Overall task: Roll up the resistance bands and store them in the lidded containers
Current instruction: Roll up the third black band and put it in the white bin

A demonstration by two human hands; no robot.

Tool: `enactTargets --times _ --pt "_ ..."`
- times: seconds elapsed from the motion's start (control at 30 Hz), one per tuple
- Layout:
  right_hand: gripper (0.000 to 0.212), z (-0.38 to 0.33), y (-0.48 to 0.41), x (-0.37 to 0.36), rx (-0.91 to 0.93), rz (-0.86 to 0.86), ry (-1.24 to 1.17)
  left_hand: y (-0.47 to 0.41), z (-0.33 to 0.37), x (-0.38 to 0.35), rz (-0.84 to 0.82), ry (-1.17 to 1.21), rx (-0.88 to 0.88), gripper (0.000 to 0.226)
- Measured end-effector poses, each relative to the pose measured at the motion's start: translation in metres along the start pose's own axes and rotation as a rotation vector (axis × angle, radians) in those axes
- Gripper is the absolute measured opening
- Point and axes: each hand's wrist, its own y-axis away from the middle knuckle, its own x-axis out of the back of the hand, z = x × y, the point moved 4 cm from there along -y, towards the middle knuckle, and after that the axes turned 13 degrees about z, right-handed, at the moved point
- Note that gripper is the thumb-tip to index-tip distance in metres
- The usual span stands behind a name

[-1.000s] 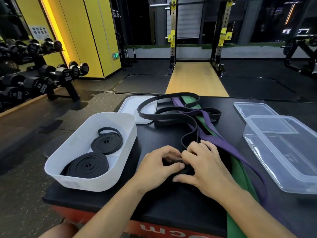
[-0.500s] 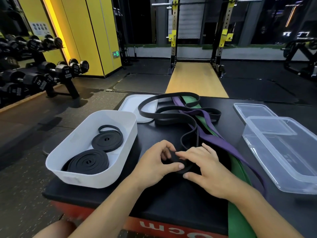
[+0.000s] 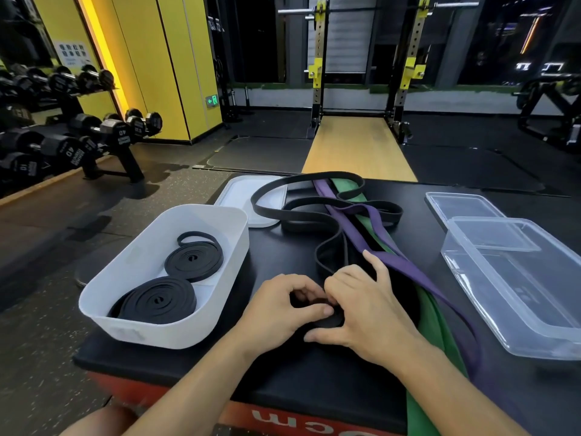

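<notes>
Black band roll (image 3: 329,321), hands (image 3: 276,313) (image 3: 369,313) now tighter around.

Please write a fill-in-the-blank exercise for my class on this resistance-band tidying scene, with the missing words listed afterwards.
The white container holds ____ rolled black bands. The part-rolled band pinched between the left hand and right hand is coloured ____. The long band lying over the green band is ____. The clear container holds ____ bands.
Missing words: two; black; purple; no.
</notes>
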Motion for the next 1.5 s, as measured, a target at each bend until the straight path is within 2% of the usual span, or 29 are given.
enactTargets --times 0.07,0.13,0.2,0.27,0.57,0.87,1.0,1.07,1.23,1.3,1.4,1.5 --pt "0.061 0.001 -0.001 0.001 -0.001 -0.044 -0.032 -0.001 -0.005 0.001 -0.007 0.046 0.029 0.027" --pt "0.056 0.012 0.003 0.003 -0.078 -0.126 -0.215 -0.001 -0.007 0.002 0.004 0.057 0.053 0.037" --pt "0.058 0.023 0.009 0.005 -0.152 -0.193 -0.43 -0.001 -0.007 0.001 0.012 0.046 0.053 0.039" --pt "0.065 0.026 0.011 0.006 -0.164 -0.228 -0.529 -0.002 -0.007 0.002 0.013 0.033 0.053 0.039" --pt "0.066 0.017 0.01 0.005 -0.057 -0.263 -0.308 0.004 -0.005 0.002 0.062 -0.082 -0.038 0.025" --pt "0.069 0.004 0.001 0.004 -0.071 -0.034 -0.023 0.001 -0.007 0.002 0.068 -0.09 -0.02 0.019" --pt "0.07 0.001 0.0 0.001 -0.049 -0.029 0.037 0.001 -0.006 -0.001 0.029 -0.082 -0.013 0.016" --pt "0.07 0.004 -0.001 0.001 -0.055 -0.078 -0.001 0.0 -0.007 -0.002 0.018 -0.082 -0.022 0.014" --pt "0.055 0.025 0.007 0.003 -0.146 -0.236 -0.362 -0.001 -0.008 -0.002 0.021 -0.068 -0.033 0.015" --pt "0.064 0.028 0.01 0.005 -0.163 -0.295 -0.452 -0.001 -0.008 -0.002 0.027 -0.054 -0.03 0.018" --pt "0.066 0.027 0.008 0.005 -0.127 -0.327 -0.399 0.0 -0.009 -0.002 0.044 -0.074 -0.025 0.023" --pt "0.056 0.022 0.008 0.006 -0.142 -0.281 -0.331 0.002 -0.007 -0.002 0.062 -0.13 -0.04 0.019"
